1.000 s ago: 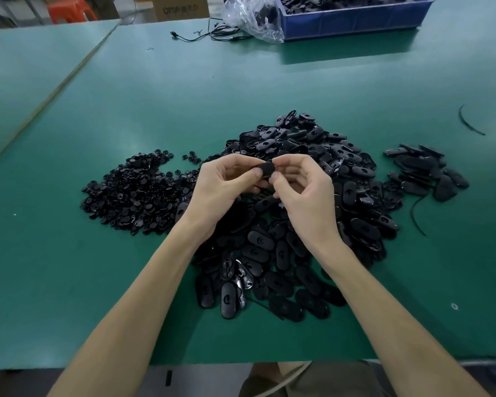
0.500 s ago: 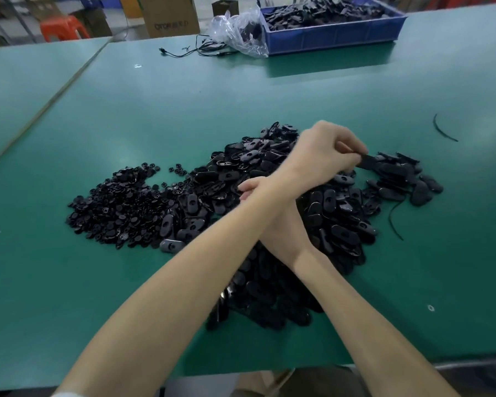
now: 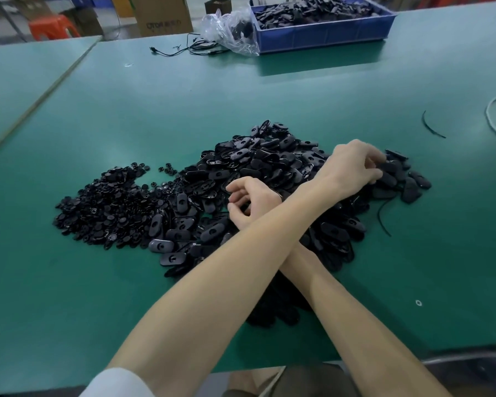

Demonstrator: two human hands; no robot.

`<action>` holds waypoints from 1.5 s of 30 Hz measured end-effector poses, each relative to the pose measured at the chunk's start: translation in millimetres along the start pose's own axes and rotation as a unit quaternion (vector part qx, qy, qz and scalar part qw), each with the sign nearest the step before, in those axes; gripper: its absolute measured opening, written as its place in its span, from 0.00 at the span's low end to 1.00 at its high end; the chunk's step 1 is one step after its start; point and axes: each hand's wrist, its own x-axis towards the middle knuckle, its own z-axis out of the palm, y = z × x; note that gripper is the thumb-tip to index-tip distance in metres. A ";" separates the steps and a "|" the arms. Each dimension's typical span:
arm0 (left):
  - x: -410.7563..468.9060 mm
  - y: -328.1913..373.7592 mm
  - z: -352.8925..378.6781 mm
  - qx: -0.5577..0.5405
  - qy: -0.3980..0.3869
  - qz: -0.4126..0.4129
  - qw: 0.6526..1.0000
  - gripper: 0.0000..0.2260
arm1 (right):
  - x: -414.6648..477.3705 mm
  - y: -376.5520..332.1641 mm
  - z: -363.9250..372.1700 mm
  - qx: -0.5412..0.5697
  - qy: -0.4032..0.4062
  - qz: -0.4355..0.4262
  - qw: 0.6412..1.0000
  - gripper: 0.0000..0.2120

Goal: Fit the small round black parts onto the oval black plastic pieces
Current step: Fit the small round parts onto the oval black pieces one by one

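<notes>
— Where are your hands right now?

— Crossed above the big heap of oval black plastic pieces (image 3: 258, 159), left forearm on top of the right. My left hand (image 3: 352, 164) reaches past the heap's right edge to a small cluster of oval pieces (image 3: 410, 184) lying just beside it. Its fingers are bent down onto that cluster, and I cannot tell whether they pinch one. My right hand (image 3: 252, 202) hangs over the middle of the heap, fingers loosely curled, with nothing that I can see in it.

— And the small round black parts?

— The small round black parts (image 3: 106, 204) lie in a flatter spread on the green tabletop (image 3: 184, 104), touching the heap's left edge.

— Anything else around?

— Far beyond the heap stands a blue bin (image 3: 321, 35) holding more black pieces, with a crumpled clear bag (image 3: 229, 30) and a black cable (image 3: 184, 48) also back there. Well to the heap's right lies a thin black strip (image 3: 430, 126).
</notes>
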 end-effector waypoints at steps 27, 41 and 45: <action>-162.4 -172.3 -173.7 0.344 0.316 -0.364 0.806 0.14 | -8.0 -14.0 -15.7 -0.084 -0.023 0.025 0.996 0.11; -164.1 -182.0 -178.7 0.340 0.391 -0.307 0.798 0.06 | -8.5 -17.9 -19.7 -0.072 -0.016 0.024 0.997 0.16; -164.7 -180.3 -178.4 0.343 0.428 -0.262 0.794 0.05 | -9.5 -19.6 -21.7 -0.065 -0.008 0.028 0.997 0.16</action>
